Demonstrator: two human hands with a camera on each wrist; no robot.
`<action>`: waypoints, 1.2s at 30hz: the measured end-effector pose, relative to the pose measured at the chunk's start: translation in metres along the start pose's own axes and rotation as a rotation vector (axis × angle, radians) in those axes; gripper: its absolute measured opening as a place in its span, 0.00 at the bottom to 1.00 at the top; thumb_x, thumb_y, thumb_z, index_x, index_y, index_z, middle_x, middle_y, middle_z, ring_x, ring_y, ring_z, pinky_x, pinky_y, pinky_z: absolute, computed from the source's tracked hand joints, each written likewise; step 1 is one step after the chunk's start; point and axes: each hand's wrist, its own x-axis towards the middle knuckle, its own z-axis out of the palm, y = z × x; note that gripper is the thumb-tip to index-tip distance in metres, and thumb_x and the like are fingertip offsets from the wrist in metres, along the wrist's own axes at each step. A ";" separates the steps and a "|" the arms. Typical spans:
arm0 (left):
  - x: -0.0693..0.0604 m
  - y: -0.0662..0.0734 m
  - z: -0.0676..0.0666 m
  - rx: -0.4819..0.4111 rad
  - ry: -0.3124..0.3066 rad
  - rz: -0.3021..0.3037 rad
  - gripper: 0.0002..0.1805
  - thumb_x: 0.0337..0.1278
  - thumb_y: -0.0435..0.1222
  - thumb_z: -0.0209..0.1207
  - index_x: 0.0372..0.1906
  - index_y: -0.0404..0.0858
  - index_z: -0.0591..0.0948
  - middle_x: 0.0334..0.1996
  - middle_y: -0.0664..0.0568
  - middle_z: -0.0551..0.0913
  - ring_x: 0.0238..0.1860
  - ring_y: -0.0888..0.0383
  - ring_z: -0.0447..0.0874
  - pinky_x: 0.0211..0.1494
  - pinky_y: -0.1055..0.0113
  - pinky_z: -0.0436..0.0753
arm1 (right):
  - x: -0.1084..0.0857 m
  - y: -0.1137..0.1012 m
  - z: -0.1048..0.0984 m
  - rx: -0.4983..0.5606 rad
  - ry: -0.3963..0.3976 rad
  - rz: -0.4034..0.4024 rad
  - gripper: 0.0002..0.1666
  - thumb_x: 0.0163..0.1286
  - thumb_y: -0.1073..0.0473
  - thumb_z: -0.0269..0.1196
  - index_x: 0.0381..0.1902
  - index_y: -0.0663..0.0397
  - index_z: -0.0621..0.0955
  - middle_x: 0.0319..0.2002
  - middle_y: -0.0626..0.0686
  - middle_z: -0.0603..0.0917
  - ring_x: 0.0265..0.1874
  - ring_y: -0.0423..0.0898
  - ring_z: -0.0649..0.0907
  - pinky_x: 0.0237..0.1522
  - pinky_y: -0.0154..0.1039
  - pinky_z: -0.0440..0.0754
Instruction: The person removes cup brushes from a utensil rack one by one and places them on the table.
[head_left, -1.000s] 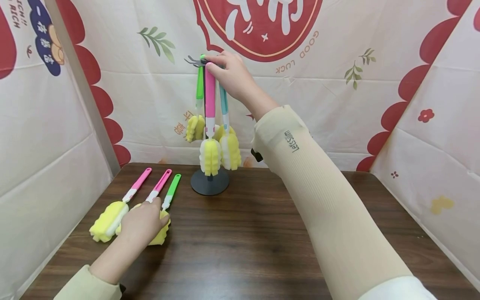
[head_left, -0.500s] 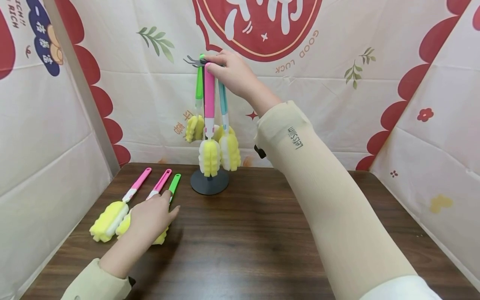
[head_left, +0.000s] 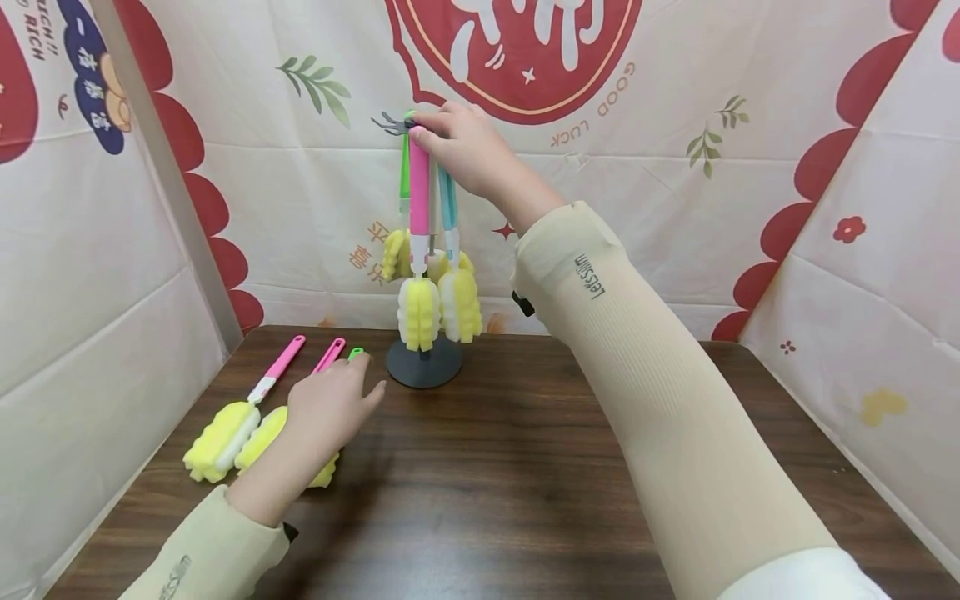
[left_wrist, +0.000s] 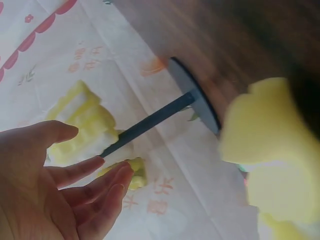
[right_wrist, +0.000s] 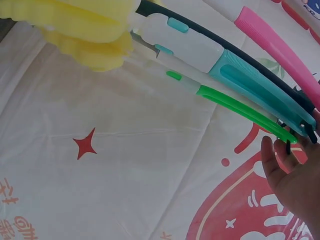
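My right hand (head_left: 468, 150) is at the top of a black hanging stand (head_left: 425, 367). Its thumb and fingers grip the upper end of a pink-handled sponge brush (head_left: 419, 242), which hangs upright with its sponge down. A teal-handled brush (right_wrist: 250, 82) and green-handled brushes, one of them this green handle (right_wrist: 240, 107), hang beside it. My left hand (head_left: 326, 404), fingers loosely extended, is over a green-handled brush (head_left: 356, 352) on the table and covers most of it. In the left wrist view nothing lies between the left fingers (left_wrist: 112, 185).
Two pink-handled sponge brushes lie side by side on the table's left: an outer brush (head_left: 221, 442) and an inner brush (head_left: 261, 433), partly behind the left hand. The brown wooden table (head_left: 525, 467) is bordered by printed cloth walls (head_left: 300, 192).
My left hand has risen off the table brushes and moved forward and right, towards the stand. The stand has turned slightly, shifting its hanging green brush right. The right hand stays at its top.
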 end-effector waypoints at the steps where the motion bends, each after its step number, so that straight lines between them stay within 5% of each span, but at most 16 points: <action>1: 0.001 0.002 -0.002 -0.002 0.013 0.009 0.28 0.61 0.50 0.59 0.59 0.36 0.76 0.45 0.40 0.84 0.38 0.46 0.83 0.27 0.51 0.79 | 0.000 0.000 0.000 -0.004 -0.001 0.003 0.30 0.75 0.40 0.48 0.72 0.32 0.66 0.63 0.47 0.70 0.61 0.43 0.64 0.51 0.35 0.76; 13: 0.018 0.018 -0.020 -0.013 0.170 0.058 0.19 0.63 0.49 0.56 0.47 0.37 0.78 0.31 0.44 0.82 0.25 0.47 0.79 0.20 0.55 0.74 | -0.001 0.001 0.001 -0.117 0.015 0.001 0.31 0.75 0.38 0.45 0.73 0.32 0.64 0.65 0.46 0.68 0.63 0.43 0.63 0.51 0.35 0.77; 20: 0.029 0.017 -0.040 -0.083 0.187 0.045 0.22 0.65 0.49 0.53 0.55 0.38 0.78 0.44 0.41 0.84 0.34 0.44 0.82 0.28 0.50 0.78 | 0.002 -0.003 0.006 -0.221 0.028 0.003 0.32 0.75 0.36 0.42 0.74 0.30 0.63 0.70 0.42 0.65 0.68 0.43 0.59 0.59 0.36 0.71; 28: 0.039 0.018 -0.057 -0.094 0.207 0.011 0.27 0.67 0.52 0.49 0.61 0.39 0.75 0.48 0.38 0.83 0.42 0.39 0.82 0.33 0.44 0.78 | 0.004 -0.005 0.010 -0.199 0.016 0.028 0.32 0.75 0.36 0.42 0.75 0.29 0.61 0.70 0.41 0.64 0.69 0.41 0.58 0.60 0.36 0.71; 36: 0.048 0.036 -0.062 -0.120 0.314 0.099 0.21 0.66 0.48 0.52 0.55 0.40 0.79 0.40 0.46 0.85 0.32 0.48 0.82 0.27 0.52 0.77 | 0.004 -0.001 0.018 -0.147 0.092 0.020 0.33 0.75 0.37 0.44 0.74 0.33 0.63 0.70 0.42 0.64 0.70 0.39 0.58 0.62 0.35 0.67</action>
